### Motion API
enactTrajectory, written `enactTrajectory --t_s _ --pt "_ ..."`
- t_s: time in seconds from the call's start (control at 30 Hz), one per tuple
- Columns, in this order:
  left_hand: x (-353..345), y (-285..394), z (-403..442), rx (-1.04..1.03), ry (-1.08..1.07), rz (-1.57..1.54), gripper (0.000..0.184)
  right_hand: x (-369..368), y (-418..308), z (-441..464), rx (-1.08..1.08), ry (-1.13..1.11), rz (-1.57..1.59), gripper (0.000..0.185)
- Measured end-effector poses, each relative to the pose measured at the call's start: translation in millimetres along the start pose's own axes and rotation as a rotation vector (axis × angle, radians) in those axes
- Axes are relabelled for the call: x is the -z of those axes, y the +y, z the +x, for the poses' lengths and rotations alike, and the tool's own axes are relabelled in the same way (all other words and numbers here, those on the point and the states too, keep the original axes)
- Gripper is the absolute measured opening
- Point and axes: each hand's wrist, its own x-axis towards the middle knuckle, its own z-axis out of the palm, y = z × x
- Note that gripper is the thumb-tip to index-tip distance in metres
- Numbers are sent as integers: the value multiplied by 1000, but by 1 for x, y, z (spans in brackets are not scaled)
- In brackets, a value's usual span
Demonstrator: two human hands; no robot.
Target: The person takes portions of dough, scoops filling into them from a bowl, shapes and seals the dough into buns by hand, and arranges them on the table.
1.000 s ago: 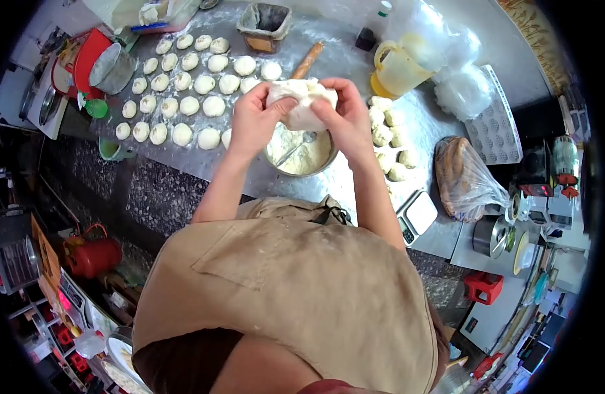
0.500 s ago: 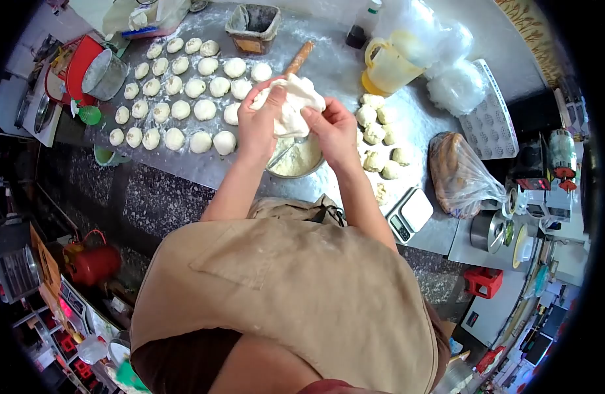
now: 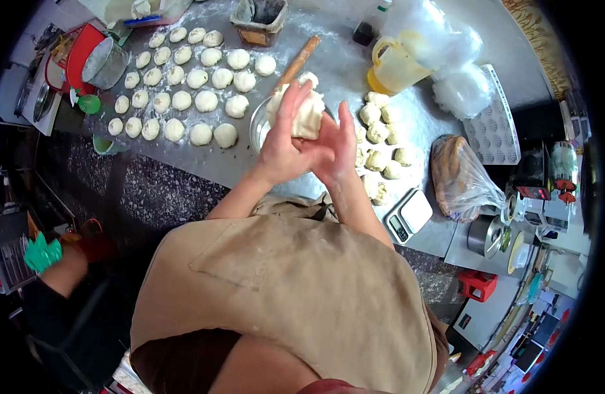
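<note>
A flattened piece of white dough (image 3: 310,117) is between my two hands, above the metal bowl (image 3: 255,126). My left hand (image 3: 283,148) lies against the dough with its fingers stretched out. My right hand (image 3: 335,146) is under and beside the dough, thumb raised, with the dough resting on its partly hidden fingers. Both hands hide most of the bowl. Just beyond, a wooden rolling pin (image 3: 298,61) lies slanted on the table. Several floured dough balls (image 3: 206,100) sit in rows to the left, and several pale, lumpy balls (image 3: 376,159) are grouped to the right.
A digital scale (image 3: 408,217) and a plastic bag of brown items (image 3: 455,174) are on the right. A yellow-tinted jug (image 3: 394,65), a dark bottle (image 3: 368,29) and a square container (image 3: 258,25) stand at the back. At lower left is another person's arm (image 3: 63,269) with something green.
My hands have come lower and turned, with the left fingers now straightened across the dough, which was pinched and stretched before. Another person's arm has appeared at lower left.
</note>
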Motion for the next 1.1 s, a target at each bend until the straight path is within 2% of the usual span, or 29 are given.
enactTrajectory --t_s 0.07,0.1,0.17,0.2,0.27,0.3,0.33,0.4,0.43,0.47,0.5,0.53,0.63,0.7,0.83,0.87,0.9,0.93,1.0,1.03,1.1 --pt "6 -15 -5 -140 190 -340 77 8 -4 5 -13 -32 169 71" --pt "15 -16 -2 -144 185 -345 77 8 -7 7 -6 -32 168 71" --pt "31 -13 -4 208 534 -166 69 9 -5 4 52 -23 100 62" --pt "30 -23 -10 212 540 -167 69 10 -3 3 47 -20 97 62" --pt "31 -47 -21 517 245 -411 52 10 4 6 67 64 40 54" --pt "20 -42 -17 511 201 -625 54 9 9 6 62 60 95 48" --pt "15 -42 -18 575 223 -776 51 8 14 6 57 57 94 48" --pt "7 -36 -17 556 281 -646 48 5 22 6 113 83 -79 42" --pt "8 -37 -18 559 285 -649 48 2 22 4 97 143 -37 34" --pt "9 -38 -17 523 318 -611 46 3 23 4 95 146 -38 34" --pt "10 -39 -17 485 348 -571 45 4 25 5 141 178 -158 31" --pt "10 -40 -18 486 345 -571 45 5 26 6 190 210 -275 29" --pt "8 -40 -17 468 424 -597 41 16 29 8 255 290 -347 25" --pt "9 -34 -11 675 582 -1030 37 17 28 8 300 289 -368 25" --pt "15 -28 -4 713 426 -992 33 10 20 10 435 283 -431 20" --pt "11 -35 -5 631 402 -565 30 13 23 11 431 284 -429 20" --pt "8 -41 -7 534 364 -142 27 18 27 15 486 314 -555 20" --pt "7 -45 -9 534 363 -142 27 21 30 17 542 343 -681 20" --pt "4 -49 -12 447 476 -107 25 20 33 19 600 364 -691 21" --pt "2 -50 -11 456 558 -172 27 18 33 20 627 360 -674 20" --pt "5 -48 -9 483 587 -262 29 15 32 19 654 360 -657 20"
